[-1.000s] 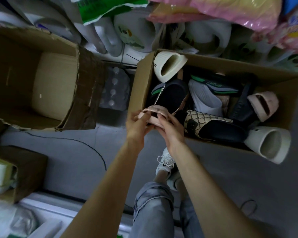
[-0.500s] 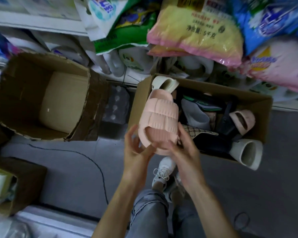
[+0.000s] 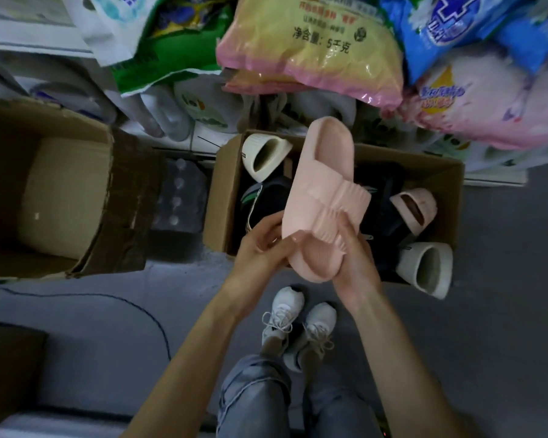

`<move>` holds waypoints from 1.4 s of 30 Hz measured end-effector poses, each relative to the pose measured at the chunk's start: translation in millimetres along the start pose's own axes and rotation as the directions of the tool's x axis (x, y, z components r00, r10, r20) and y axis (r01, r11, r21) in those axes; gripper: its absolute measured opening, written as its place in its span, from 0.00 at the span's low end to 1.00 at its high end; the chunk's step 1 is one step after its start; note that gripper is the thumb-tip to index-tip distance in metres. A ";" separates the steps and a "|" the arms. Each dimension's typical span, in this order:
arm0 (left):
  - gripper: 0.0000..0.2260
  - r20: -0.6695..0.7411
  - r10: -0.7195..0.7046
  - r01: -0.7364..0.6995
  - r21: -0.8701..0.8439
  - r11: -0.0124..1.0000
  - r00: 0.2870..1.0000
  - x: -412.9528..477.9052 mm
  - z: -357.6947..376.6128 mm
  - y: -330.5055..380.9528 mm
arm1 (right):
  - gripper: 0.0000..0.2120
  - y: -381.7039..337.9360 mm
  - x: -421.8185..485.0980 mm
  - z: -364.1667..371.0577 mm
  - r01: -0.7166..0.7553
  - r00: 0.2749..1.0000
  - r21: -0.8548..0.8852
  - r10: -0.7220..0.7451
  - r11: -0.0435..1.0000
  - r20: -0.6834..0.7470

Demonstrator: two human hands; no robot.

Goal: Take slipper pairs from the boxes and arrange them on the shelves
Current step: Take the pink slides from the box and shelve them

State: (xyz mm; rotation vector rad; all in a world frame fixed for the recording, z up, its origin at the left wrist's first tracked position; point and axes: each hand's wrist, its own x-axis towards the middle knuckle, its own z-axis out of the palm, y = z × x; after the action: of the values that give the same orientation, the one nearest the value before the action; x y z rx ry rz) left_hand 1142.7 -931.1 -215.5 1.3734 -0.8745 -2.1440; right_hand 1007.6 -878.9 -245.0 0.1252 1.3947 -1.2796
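Observation:
I hold a pink ribbed slipper (image 3: 320,188) upright above the cardboard box of slippers (image 3: 222,191). My left hand (image 3: 260,248) grips its toe end from the left, and my right hand (image 3: 355,263) curls round the strap and toe from the right. Inside the box lie a matching pink slipper (image 3: 415,210) at the right, a white slipper (image 3: 264,156) at the back left, another white slipper (image 3: 424,267) hanging over the front right corner, and dark slippers (image 3: 263,200) partly hidden behind the one I hold.
An empty cardboard box (image 3: 54,191) stands at the left, with a pack of bottles (image 3: 178,194) between the two boxes. Bags of goods (image 3: 307,42) crowd the shelf above. A black cable (image 3: 133,308) runs across the grey floor. My white shoes (image 3: 298,317) stand below the box.
Both hands have lifted the pink slipper out of the box and raised it; it has tilted to the right. The view has tipped up toward the shelf bags.

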 end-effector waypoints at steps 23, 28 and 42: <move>0.18 -0.349 -0.214 0.199 -0.078 0.977 0.912 97.8 58.2 -68.6 | 0.32 -54.4 119.7 -130.8 -0.091 0.907 0.549 0.297 0.831 -0.299; 0.19 -0.337 -0.219 0.219 -0.037 0.975 0.916 108.4 78.2 -75.1 | 0.25 -58.9 142.4 -136.6 -0.028 0.849 0.692 0.383 0.721 -0.365; 0.34 -0.349 -0.065 0.069 -0.003 0.998 0.935 107.3 85.4 -41.6 | 0.10 -43.3 71.3 -128.2 -0.080 0.934 0.228 0.153 0.970 -0.324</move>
State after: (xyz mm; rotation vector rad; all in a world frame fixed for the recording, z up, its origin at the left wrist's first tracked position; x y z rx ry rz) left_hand 1019.9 -949.8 -286.8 1.7415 -0.7057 -1.8595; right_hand 873.0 -844.9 -309.1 0.5927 1.5102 -1.3463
